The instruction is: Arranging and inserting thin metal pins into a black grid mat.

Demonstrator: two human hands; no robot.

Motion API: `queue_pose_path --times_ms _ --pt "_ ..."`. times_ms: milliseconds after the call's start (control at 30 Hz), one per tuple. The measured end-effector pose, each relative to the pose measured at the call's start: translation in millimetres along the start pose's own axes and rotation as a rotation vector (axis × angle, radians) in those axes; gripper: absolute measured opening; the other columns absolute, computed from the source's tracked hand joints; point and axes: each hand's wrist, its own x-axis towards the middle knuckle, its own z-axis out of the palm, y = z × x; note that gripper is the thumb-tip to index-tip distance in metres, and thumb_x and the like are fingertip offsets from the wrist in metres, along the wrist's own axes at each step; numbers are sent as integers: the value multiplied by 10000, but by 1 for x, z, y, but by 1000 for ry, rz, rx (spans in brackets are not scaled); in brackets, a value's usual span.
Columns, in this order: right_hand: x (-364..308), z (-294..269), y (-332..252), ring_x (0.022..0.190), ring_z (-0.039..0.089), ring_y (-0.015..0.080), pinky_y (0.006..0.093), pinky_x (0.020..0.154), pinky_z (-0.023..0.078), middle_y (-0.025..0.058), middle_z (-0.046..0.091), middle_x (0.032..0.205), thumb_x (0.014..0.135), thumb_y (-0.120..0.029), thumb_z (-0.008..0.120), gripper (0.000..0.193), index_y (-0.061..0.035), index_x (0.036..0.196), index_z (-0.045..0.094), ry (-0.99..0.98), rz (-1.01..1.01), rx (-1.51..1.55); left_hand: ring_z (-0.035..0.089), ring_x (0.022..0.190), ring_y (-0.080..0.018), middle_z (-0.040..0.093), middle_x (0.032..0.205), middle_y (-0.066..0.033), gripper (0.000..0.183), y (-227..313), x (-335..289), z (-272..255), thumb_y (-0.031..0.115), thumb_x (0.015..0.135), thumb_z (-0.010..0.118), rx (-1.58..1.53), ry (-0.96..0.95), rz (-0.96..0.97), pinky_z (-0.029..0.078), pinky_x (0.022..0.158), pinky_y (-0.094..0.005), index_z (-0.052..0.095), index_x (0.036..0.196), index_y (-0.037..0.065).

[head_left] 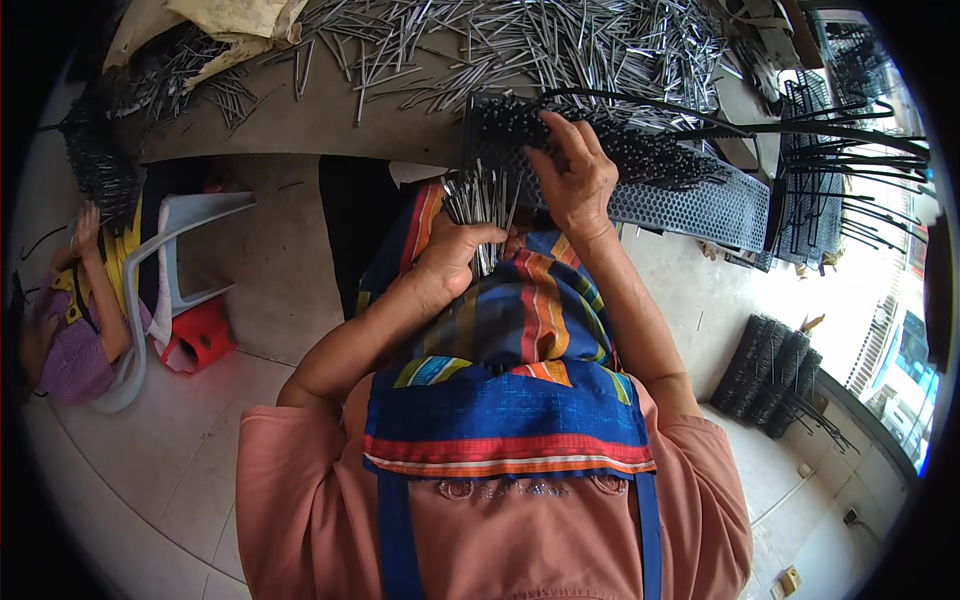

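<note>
My left hand [452,250] is wrapped round an upright bundle of thin metal rods [482,205] above my lap. The bundle's upper ends fan out a little. My right hand [578,180] is raised over the left part of a long perforated metal tray [690,212] with a honeycomb pattern. Its thumb and forefinger are apart, and no rod shows plainly between them. Many dark rod ends [630,152] stick up close together along the tray's far side. A striped blue apron [510,400] covers my lap, and the bundle's lower end is partly hidden by my fingers.
A large pile of loose rods [560,50] spreads over the table [400,125]. Long black bent rods [850,150] jut out right of the tray. Dark bundles [765,375] stand on the floor. At left, another person [85,330] sits beside a pale chair [165,290] and red stool [200,335].
</note>
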Motion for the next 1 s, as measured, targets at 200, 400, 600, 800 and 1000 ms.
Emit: queue_pose_path --times_ms 200,400,600,800,1000 --pt "7 5 18 622 643 223 306 557 489 72 633 767 771 -41 738 147 -77 912 725 1 -157 -74 689 735 -252 704 887 -156 343 -3 -2 -5 -121 721 583 14 -1 34 568 652 -357 630 1049 -33" --pt "-2 5 14 610 638 209 302 561 490 76 622 731 783 -49 730 111 -58 894 725 -8 -162 -59 686 734 -249 700 893 -144 353 0 -1 -2 -132 704 594 22 -20 7 572 668 -356 637 1039 -27" --pt "-26 -18 5 561 579 88 247 500 429 33 622 647 813 -40 701 101 -10 910 704 -359 411 392 695 816 -209 709 933 -100 367 -4 1 0 -143 704 605 75 -35 77 563 739 -321 667 1041 -13" --pt "-42 -22 22 488 520 63 211 458 386 11 628 658 842 -40 687 49 7 834 677 -500 765 779 702 829 -199 711 969 -101 373 -10 -4 12 -147 723 607 214 12 109 567 744 -328 652 1070 -17" --pt "-41 -23 15 483 525 63 210 449 390 10 611 624 858 -38 682 60 13 830 671 -508 765 729 702 826 -184 716 956 -90 326 -18 1 9 -133 732 635 359 31 127 560 748 -304 668 1035 -15"
